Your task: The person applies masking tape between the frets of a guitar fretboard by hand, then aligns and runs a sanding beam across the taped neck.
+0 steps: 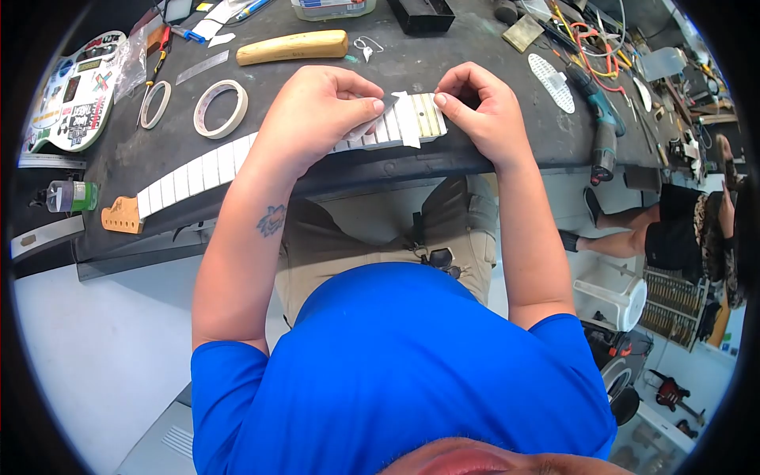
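Neck (194,176) lies along the near edge of the bench (467,43), headstock (123,214) out to my left, dotted butt end by my right fingertips. Long axis climbs left to right, slightly away from me, and passes under my left forearm.

Key relation: tape strip (408,123) sits crosswise to that axis, in the gap between my hands, its lower end reaching the neck's near side. Left hand (321,111) looks a touch nearer the strip; right hand (487,111) is nearer the butt end. So along the strip means across the neck, not down its length.

Grip, left: thumb and index together, pinching a thin grey piece (389,103), can't make out what. White scrap (360,131) just below that thumb. Right: thumb and index tips close together at the butt's far corner; can't tell if anything's between them.
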Available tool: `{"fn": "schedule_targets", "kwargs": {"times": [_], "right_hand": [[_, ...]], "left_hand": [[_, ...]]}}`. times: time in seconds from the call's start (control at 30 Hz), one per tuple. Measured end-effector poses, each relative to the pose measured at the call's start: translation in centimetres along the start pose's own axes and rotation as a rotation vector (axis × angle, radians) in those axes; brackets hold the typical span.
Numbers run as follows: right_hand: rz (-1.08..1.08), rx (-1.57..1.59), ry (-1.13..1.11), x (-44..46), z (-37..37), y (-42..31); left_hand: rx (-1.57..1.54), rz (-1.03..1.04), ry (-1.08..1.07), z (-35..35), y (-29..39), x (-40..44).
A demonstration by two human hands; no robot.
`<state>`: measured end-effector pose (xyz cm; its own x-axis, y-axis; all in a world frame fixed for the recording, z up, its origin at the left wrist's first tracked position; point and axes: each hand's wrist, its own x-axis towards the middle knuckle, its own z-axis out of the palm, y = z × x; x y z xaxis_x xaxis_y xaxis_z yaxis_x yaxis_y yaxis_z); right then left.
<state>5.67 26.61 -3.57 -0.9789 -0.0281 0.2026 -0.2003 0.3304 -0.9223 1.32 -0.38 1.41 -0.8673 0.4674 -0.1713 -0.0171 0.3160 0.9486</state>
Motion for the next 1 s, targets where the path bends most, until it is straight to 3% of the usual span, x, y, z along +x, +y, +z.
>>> {"fn": "schedule_targets", "kwargs": {"times": [0.53, 0.73, 1.0], "right_hand": [[-0.070, -0.050, 0.012, 0.2, 0.0, 0.5], [-0.035, -0.046, -0.003, 0.1, 0.0, 0.4], [-0.046, -0.057, 0.009, 0.2, 0.0, 0.4]], "left_hand": [[0.061, 0.006, 0.019, 0.3, 0.6, -0.3], [0.224, 0.081, 0.062, 1.0, 1.1, -0.5], [0.334, 0.031, -0.023, 1.8, 3.2, -3.1]]}}
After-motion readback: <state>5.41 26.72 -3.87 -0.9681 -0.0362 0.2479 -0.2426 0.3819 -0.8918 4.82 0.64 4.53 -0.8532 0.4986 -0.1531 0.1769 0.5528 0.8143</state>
